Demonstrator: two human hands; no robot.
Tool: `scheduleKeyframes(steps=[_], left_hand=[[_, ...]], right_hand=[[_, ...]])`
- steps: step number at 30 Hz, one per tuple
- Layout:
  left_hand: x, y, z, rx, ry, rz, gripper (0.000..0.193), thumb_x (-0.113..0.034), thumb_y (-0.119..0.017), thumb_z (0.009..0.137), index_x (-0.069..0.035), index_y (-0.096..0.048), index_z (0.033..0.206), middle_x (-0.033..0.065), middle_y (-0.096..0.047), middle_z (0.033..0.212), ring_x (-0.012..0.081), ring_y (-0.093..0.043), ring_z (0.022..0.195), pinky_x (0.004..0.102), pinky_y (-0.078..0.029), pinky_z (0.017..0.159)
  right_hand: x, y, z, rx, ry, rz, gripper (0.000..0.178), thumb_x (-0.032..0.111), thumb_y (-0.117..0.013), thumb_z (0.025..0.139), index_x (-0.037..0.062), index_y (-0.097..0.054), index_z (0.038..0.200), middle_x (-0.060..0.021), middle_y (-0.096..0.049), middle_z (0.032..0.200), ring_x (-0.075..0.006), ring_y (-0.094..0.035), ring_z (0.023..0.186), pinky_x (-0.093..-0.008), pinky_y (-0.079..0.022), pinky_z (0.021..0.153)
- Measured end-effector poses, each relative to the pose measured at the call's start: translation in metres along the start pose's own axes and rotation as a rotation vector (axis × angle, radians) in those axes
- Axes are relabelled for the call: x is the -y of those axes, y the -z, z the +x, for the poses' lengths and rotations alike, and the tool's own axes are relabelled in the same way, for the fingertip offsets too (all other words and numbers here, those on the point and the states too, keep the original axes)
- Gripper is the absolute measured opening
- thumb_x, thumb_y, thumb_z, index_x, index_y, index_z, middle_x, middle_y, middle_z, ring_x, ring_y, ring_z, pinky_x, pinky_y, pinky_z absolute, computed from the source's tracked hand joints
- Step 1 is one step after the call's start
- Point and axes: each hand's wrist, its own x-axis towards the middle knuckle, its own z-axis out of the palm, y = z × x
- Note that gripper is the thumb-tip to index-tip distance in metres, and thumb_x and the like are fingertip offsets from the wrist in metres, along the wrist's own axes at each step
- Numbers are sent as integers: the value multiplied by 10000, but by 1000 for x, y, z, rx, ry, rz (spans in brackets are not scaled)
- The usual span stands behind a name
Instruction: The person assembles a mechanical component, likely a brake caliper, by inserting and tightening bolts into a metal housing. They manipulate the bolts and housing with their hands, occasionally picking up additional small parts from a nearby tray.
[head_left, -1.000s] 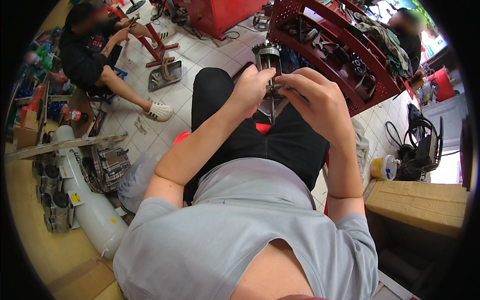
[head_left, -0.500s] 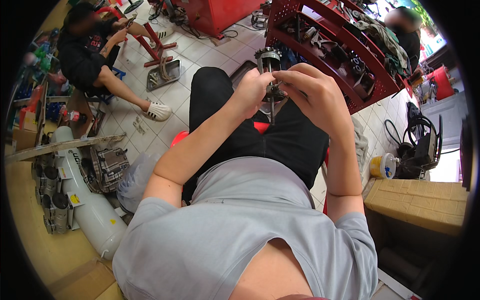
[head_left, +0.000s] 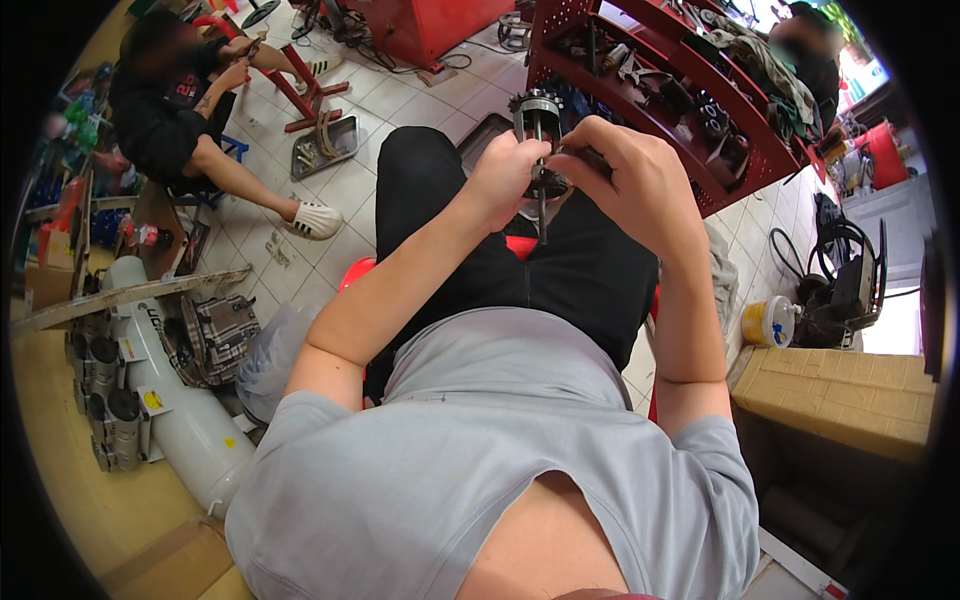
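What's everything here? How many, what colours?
Metal part with rod: 1, grey, upper middle
Tool rack: 1, red, upper right
Boxy unit: 1, red, top middle
Stand: 1, red, upper left
Other people: 2, dark clothes, upper left and right
Trays: 2, greyish, floor ahead
Tank: 1, white, left
Checked bag: 1, grey-brown, left
Plastic bag: 1, clear, left
Tub: 1, yellow and white, right
Box: 1, tan, right
Small parts: many, mixed colours, on the rack
Shirt: 1, grey, bottom
Trousers: 1 pair, black, middle
Left hand: 1, bare, gripping that metal part
Right hand: 1, bare, at its right side
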Motion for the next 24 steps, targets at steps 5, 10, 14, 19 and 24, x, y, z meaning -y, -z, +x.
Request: scheduleKeyframes(steps=[5,10,14,19,24], left_hand=[[-2,3,-1,-1,8,14,204,-178,-466,933,-31,-540,1052,55,-631,916,143,-634,787,328,-546,668],[-6,0,0,21,-37,10,172,-136,-449,903,-33,-513,1024,74,-614,895,158,-646,753,352,-539,638],[-5,-2,-1,-10,-68,17,153,-111,-439,885,-28,-501,998,84,-610,862,177,-663,736,359,-537,622],[0,2,2,-20,-73,47,205,-113,-455,899,-20,-508,1074,88,-610,962,175,-640,817,351,-543,692],[1,5,4,29,-96,56,238,-120,-454,912,-14,-511,1118,83,-616,986,167,-632,844,341,-547,715]], right_hand=[[8,7,1,-4,-54,44,172,170,-693,798,84,-643,938,-69,-553,619,-225,-531,525,-311,-403,512],[-4,1,-3,-51,87,112,183,103,-650,808,106,-637,990,-67,-516,572,-208,-496,490,-307,-379,487],[5,5,-2,-7,17,12,129,128,-633,826,104,-625,952,-72,-547,594,-230,-536,520,-330,-403,493],[6,5,-4,-17,-4,-55,148,182,-668,818,98,-628,932,-71,-541,585,-221,-527,502,-321,-400,498],[9,9,-2,-32,-17,-63,176,205,-682,809,96,-632,938,-78,-559,610,-222,-529,506,-318,-405,504]])
